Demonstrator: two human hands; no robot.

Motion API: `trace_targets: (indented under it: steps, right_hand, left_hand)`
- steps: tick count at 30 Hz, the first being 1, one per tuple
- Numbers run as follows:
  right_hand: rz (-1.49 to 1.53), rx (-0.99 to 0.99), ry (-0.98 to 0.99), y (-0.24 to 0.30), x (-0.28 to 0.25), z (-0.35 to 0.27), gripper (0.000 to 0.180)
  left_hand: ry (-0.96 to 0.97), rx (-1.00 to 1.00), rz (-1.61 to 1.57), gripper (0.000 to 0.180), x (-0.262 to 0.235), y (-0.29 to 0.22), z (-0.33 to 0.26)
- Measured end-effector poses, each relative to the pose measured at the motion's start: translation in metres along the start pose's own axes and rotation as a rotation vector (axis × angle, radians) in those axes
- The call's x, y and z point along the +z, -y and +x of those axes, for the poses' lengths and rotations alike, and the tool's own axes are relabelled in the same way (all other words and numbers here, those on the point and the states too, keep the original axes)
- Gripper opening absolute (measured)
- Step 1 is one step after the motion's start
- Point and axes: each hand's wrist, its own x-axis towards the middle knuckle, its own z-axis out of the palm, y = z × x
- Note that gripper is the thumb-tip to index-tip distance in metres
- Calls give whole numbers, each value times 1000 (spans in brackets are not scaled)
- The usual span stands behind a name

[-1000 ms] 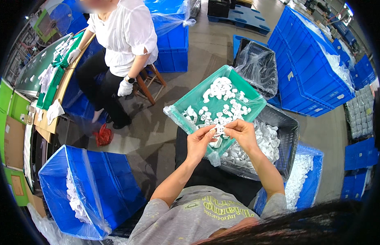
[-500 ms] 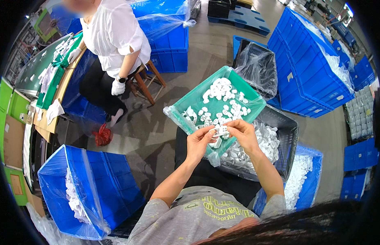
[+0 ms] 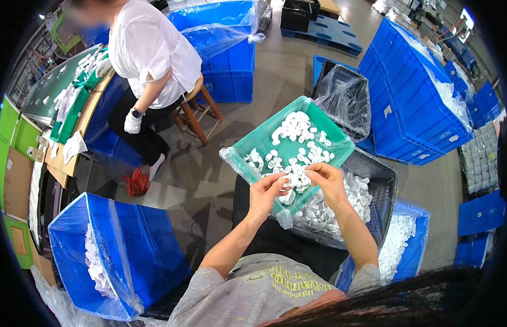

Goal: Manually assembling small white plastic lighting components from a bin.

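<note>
Over the green tray (image 3: pixel 248 148) our left hand (image 3: pixel 264 192) and right hand (image 3: pixel 327 179) still pinch one small white part (image 3: pixel 288 181) between them — little has shifted; the seated co-worker (image 3: pixel 147 54) has leaned away.

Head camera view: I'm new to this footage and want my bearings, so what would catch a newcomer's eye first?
At centre, the left hand and right hand pinch a small white part between them over a green tray strewn with white pieces. Big blue bins crowd around, one lined blue bin at lower left. At upper left a person in a white shirt sits on a wooden stool.
</note>
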Motion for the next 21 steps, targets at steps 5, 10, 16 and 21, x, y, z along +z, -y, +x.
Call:
trace_targets:
  steps: [5,10,16,21]
  right_hand:
    - [-18,45,74,8,3,3,22]
    - [17,135,62,9,5,2,20]
    - [-241,-220,233,8,2,6,25]
    - [-48,80,175,18,2,10,23]
  left_hand:
    - [6,-6,1,24,-1,0,-1]
    - [-4,-19,-1,24,-1,-3,-1]
    - [-4,-21,-11,24,-4,3,4]
    - [16,53,-27,22,1,-2,8]
